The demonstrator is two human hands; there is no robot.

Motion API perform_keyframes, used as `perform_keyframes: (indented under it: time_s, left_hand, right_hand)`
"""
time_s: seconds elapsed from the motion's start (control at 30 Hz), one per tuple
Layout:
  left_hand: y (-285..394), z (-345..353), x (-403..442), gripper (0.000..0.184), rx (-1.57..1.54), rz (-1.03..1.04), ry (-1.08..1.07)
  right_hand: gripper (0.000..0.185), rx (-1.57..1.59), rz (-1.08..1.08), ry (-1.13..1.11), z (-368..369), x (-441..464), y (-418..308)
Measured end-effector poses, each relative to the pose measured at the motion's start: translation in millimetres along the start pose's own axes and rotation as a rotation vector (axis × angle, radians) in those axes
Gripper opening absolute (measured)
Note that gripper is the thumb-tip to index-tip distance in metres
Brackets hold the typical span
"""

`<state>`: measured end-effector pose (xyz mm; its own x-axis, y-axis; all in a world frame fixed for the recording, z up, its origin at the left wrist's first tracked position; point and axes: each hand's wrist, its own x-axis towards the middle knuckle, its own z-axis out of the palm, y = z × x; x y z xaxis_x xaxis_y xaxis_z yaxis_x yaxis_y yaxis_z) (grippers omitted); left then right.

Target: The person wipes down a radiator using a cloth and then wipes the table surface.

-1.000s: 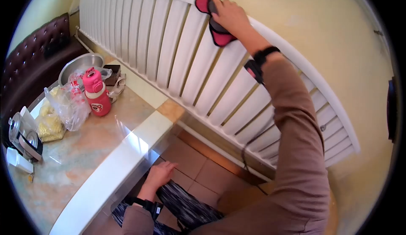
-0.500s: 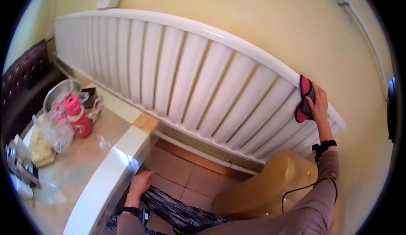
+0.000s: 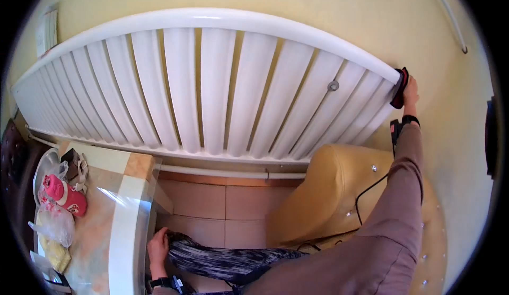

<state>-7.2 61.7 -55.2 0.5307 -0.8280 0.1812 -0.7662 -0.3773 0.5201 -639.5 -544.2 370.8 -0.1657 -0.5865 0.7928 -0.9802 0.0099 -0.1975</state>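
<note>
Head camera view: at far left, a metal bowl (image 3: 44, 165) sits on a marble-patterned table (image 3: 95, 236), its contents partly screened by clear plastic. Just beside it, a pink-and-cream bottle (image 3: 66, 197) has its pink top on, so what it holds cannot be seen. Nearer, a clear plastic bag (image 3: 59, 227) lies crumpled by a bag of yellow contents (image 3: 56, 256), too indistinct to identify. A person's left hand (image 3: 158, 248) rests at the table's right edge, beside a patterned trouser leg (image 3: 222, 258), its fingers bent; whether they are spread or pressed together cannot be told.

Across the far side runs a white radiator (image 3: 217, 90). At its right end, the right hand (image 3: 410, 89) holds a cloth (image 3: 398, 90) against the tip of the top rail. Small and dark, the cloth shows a narrow strip of red and drapes over the rail end. Most of the right hand's fingers are hidden, leaving their exact grip unclear. Below the right arm stands a gold studded seat (image 3: 344, 189), partly covered by the sleeve; at near left, a dark-handled vessel (image 3: 53, 279) is cut off by the lens edge.
</note>
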Motion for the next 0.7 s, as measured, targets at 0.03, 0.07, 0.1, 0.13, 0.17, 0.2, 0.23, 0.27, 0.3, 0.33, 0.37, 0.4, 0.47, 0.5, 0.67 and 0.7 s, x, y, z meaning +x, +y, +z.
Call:
perform_keyframes:
  time_s: [0.03, 0.07, 0.1, 0.13, 0.17, 0.2, 0.23, 0.27, 0.3, 0.33, 0.37, 0.4, 0.47, 0.5, 0.67, 0.7]
  left_hand:
    - [5, -3, 1, 0.024, 0.009, 0.031, 0.007]
    - [8, -6, 3, 0.023, 0.017, 0.054, 0.023]
    - [8, -6, 5, 0.023, 0.012, 0.038, 0.035]
    - [8, -7, 6, 0.022, 0.031, 0.054, 0.009]
    - [7, -7, 7, 0.022, 0.048, 0.066, -0.014]
    - [6, -4, 8, 0.022, 0.041, 0.026, 0.013]
    - [3, 1, 8, 0.022, 0.044, 0.061, -0.012]
    - [-1, 2, 8, 0.022, 0.054, 0.09, -0.032]
    - [-1, 1, 8, 0.019, 0.098, 0.083, -0.034]
    - [2, 1, 8, 0.019, 0.092, 0.022, 0.006]
    - [4, -3, 9, 0.017, 0.096, 0.029, -0.037]
    - [4, -4, 8, 0.014, 0.098, 0.049, -0.087]
    - [0, 1, 7, 0.012, 0.11, 0.048, -0.058]
    - [-2, 4, 6, 0.012, 0.126, 0.054, -0.073]
    - [-1, -5, 5, 0.014, 0.08, -0.004, -0.159]
    - [0, -3, 5, 0.015, 0.087, -0.024, -0.175]
  right_hand:
    - [0.05, 0.044, 0.143, 0.064, -2, 0, -11]
    - [0.05, 0.042, 0.132, 0.06, -9, -4, -18]
    - [0.05, 0.109, 0.201, 0.045, -10, -1, -24]
    - [0.049, 0.179, 0.264, 0.027, -12, 0, -37]
    - [0.052, 0.125, 0.264, 0.127, -13, -6, -48]
    - [0.045, 0.104, 0.175, 0.139, -20, -21, -66]
    - [0.037, 0.206, -0.278, 0.353, -12, -35, -70]
    - [0.034, 0.269, -0.392, 0.33, -16, -44, -94]
    - [0.035, 0.353, -0.418, 0.304, -24, -60, -127]
    - [0.037, 0.431, -0.446, 0.278, -36, -76, -163]
    - [0.036, 0.439, -0.56, 0.25, -54, -95, -204]
    - [0.037, 0.433, -0.669, 0.227, -73, -113, -240]
    - [0.035, 0.43, -0.802, 0.13, -93, -130, -299]
    - [0.036, 0.457, -0.854, 0.092, -103, -140, -330]
    - [0.05, 0.471, -1.175, 0.151, -138, -186, -462]
    - [0.052, 0.458, -1.232, 0.214, -140, -194, -488]
